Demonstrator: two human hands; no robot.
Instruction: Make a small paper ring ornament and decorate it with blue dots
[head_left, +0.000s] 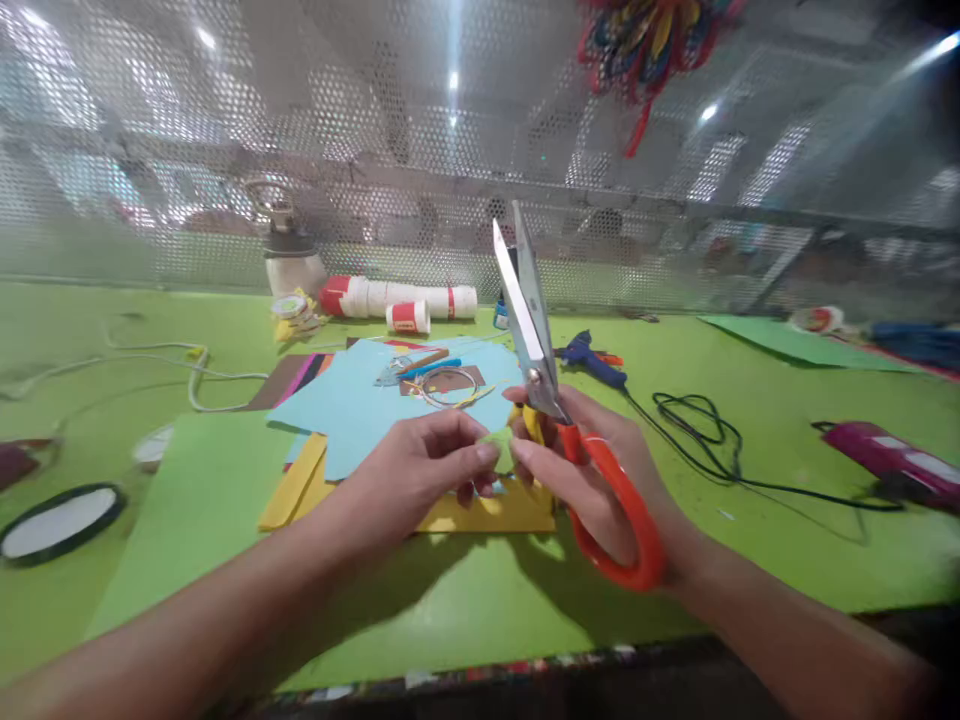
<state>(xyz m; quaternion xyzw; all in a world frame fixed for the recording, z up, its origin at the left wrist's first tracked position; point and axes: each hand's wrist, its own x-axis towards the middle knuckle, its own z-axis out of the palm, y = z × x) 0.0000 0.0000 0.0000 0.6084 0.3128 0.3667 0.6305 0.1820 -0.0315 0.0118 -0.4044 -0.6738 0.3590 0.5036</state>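
Between the fingertips of both hands is a small light-green piece of paper. My left hand pinches its left side with thumb and forefinger. The right hand touches the piece with its fingertips while gripping a pair of scissors. Their orange handle circles the thumb side of that hand, and the blades point upward, slightly parted. Something yellow shows behind the right fingers; I cannot tell whether it is held. Below the hands lie yellow foam or paper strips, partly hidden.
Light-blue sheets with a wire ring and pens lie beyond my hands. A blue glue gun trails a black cord to the right. White cups stand before a perforated metal screen. A roll of black tape lies left.
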